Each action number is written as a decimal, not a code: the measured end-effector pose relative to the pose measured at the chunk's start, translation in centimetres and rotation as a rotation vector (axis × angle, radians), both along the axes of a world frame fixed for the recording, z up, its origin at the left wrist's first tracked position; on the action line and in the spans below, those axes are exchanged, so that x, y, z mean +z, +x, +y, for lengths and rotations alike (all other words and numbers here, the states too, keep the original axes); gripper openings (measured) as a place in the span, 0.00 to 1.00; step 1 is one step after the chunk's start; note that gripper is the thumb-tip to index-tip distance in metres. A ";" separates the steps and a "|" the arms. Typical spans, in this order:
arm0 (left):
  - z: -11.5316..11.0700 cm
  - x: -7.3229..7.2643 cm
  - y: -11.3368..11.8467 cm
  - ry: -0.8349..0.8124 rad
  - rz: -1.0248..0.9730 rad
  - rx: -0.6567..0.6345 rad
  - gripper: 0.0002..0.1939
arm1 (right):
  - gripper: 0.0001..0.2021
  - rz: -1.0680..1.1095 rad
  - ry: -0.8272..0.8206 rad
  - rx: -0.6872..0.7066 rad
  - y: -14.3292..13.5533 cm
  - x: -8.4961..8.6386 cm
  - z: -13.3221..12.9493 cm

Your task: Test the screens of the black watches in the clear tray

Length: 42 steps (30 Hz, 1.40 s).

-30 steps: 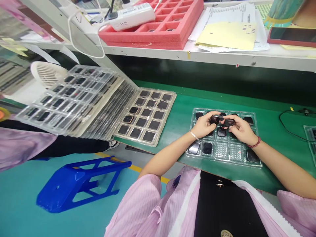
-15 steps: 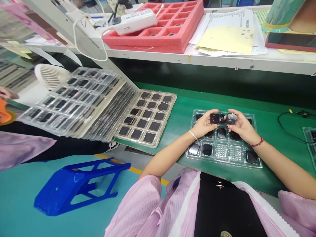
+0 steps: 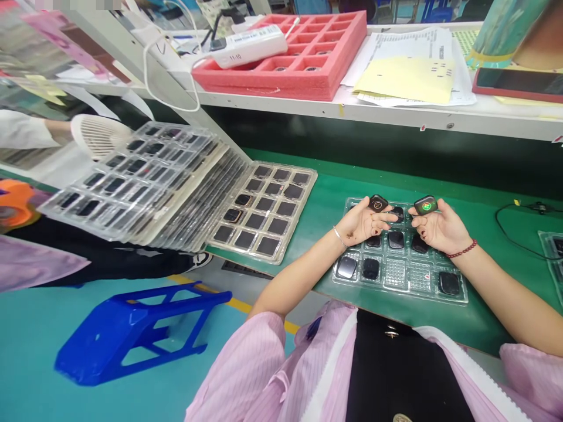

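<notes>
My left hand (image 3: 361,224) grips a dark smartwatch body (image 3: 377,203) by its edge, its back with small round contacts turned up. In my right hand (image 3: 444,228) is a second smartwatch body (image 3: 426,205), also back side up, with a green light glowing in its sensor. Both hands hover over a clear plastic tray (image 3: 400,293) on the green bench. Several square black watch bodies lie in its pockets, such as the watch body (image 3: 370,268) in the front row. Two front-row pockets hold nothing, and my hands cover part of the back rows.
Left of the tray, another tray of dark squares (image 3: 267,245) lies beside a leaning stack of clear trays (image 3: 176,205). A shelf above bears a red foam tray (image 3: 272,88), a power strip (image 3: 250,47) and papers (image 3: 404,76). A blue stool (image 3: 105,340) lies on the floor.
Both watch bodies have been turned over, from screens showing to backs showing, and my hands have moved slightly apart. At far left, another person's white sleeve has reached toward the fan.
</notes>
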<state>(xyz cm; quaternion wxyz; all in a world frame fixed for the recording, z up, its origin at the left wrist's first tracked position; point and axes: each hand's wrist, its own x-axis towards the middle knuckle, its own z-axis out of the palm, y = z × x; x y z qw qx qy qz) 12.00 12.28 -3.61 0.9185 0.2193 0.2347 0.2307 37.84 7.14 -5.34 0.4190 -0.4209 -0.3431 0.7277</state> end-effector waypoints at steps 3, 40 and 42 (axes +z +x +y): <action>0.0 -0.4 -0.1 0.049 0.005 -0.013 0.29 | 0.30 0.027 0.041 0.049 -0.1 0.2 -0.1; -2.2 -2.2 1.2 0.853 0.364 0.182 0.22 | 0.13 -0.543 0.636 -0.039 -3.6 -0.2 -2.4; -2.3 -2.1 1.1 0.858 0.379 0.184 0.23 | 0.14 -0.550 0.639 -0.041 -3.6 -0.1 -2.5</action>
